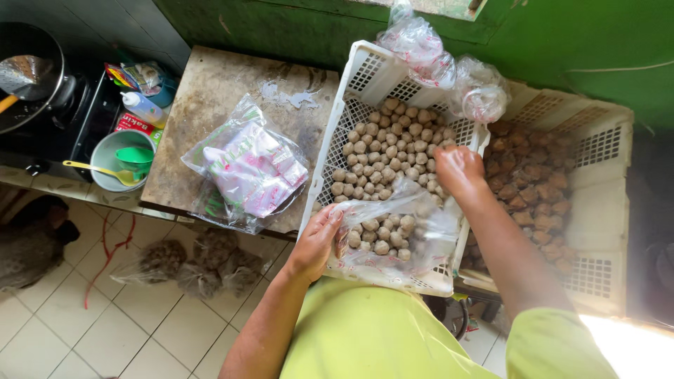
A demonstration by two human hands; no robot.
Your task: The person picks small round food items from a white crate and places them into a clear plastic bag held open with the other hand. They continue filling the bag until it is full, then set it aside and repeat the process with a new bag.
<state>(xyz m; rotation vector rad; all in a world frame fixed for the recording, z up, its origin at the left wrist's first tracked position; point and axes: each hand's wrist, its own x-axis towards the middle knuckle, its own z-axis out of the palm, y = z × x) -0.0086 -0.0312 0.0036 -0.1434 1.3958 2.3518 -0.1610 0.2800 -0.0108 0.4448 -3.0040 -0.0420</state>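
Note:
A white plastic crate [365,67] holds many small pale brown balls [393,144]. My left hand [317,242] grips the edge of a clear plastic bag [400,231] that lies in the crate's near end, partly filled with the same balls. My right hand [456,168] is over the balls at the crate's right wall, fingers curled down into them; whether it holds any is hidden. A second white crate [604,203] to the right holds darker brown chunks [530,186].
A stack of clear bags [249,168] lies on a worn wooden table [210,91]. Crumpled empty bags [449,70] hang on the crate rim. Filled bags [200,263] lie on the tiled floor. A bowl with a green cup [123,160] and a stove with a pan [31,77] stand at the left.

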